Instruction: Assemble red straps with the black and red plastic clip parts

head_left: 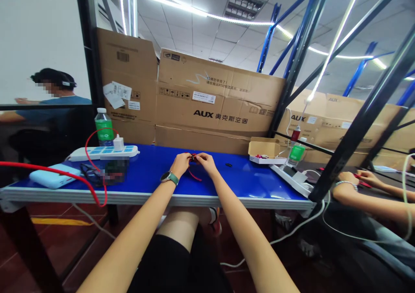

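My left hand [181, 164], with a watch on its wrist, is closed in a pinch over the middle of the blue table. Close beside it, my right hand [205, 161] is pinched too. Between the fingertips of both is a narrow red strap [195, 176], its loose end trailing down onto the tabletop. A small dark piece [193, 157] shows on the strap at the fingertips; its kind is too small to make out. A little black part [228, 164] lies on the table to the right of my right hand.
An open carton [264, 150] with small red items stands at the back right. Power strips [103, 153], a bottle [104, 128], a light-blue power bank [55, 176] and a red cable [74, 179] occupy the left. Cardboard [217, 98] walls the back. Co-worker's hands [348, 185] are beyond the right post.
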`<action>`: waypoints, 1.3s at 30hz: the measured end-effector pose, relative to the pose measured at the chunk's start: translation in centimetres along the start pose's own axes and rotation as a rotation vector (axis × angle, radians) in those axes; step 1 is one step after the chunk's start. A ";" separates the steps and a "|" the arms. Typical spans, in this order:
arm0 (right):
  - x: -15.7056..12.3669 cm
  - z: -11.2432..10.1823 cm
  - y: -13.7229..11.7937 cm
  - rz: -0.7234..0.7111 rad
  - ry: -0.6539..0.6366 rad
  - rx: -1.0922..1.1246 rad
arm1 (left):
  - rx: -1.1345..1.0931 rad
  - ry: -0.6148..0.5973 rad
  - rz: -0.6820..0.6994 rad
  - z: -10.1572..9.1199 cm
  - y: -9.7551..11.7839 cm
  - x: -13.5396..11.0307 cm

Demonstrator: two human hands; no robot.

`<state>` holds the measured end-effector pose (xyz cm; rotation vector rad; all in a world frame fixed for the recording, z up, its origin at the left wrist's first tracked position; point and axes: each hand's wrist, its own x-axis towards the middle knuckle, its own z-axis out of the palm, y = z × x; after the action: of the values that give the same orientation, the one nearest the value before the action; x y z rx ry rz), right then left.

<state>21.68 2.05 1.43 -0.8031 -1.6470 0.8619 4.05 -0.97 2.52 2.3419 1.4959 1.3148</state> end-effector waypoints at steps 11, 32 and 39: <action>-0.2 0.2 -0.1 0.019 0.002 0.038 | -0.247 0.037 -0.124 0.6 -0.7 0.1; -1.6 0.6 -2.7 0.193 -0.006 0.271 | -0.270 0.181 -0.037 -0.2 0.3 0.0; -1.2 0.6 -2.1 0.277 0.035 0.533 | -0.259 0.198 0.003 0.0 0.1 0.0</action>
<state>21.17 -0.08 2.52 -0.6664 -1.2011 1.3977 4.16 -1.03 2.56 2.1070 1.2745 1.6707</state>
